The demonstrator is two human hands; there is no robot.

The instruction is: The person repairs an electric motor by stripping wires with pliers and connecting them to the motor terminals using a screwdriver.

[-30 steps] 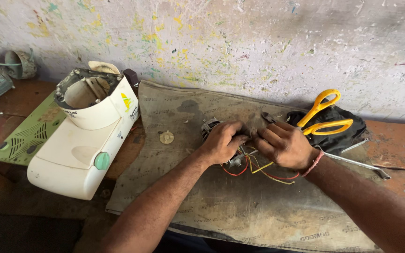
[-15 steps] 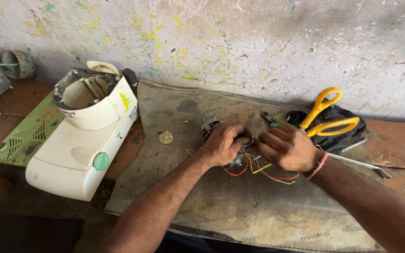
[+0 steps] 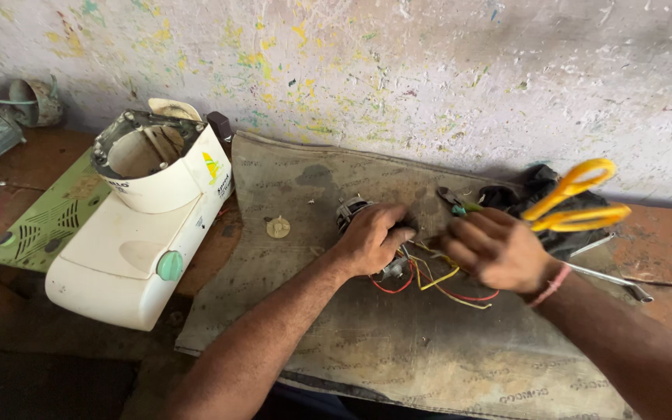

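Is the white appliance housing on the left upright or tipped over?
Tipped. The white housing leans back on the bench, its open, empty round mouth angled toward the camera.

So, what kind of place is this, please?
Probably a small appliance repair bench: an opened white appliance housing, a small motor with loose coloured wires under both hands, and yellow-handled scissors against a paint-flecked wall.

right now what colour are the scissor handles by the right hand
Yellow. The scissors' handles show best in the head view, just beyond the right hand.
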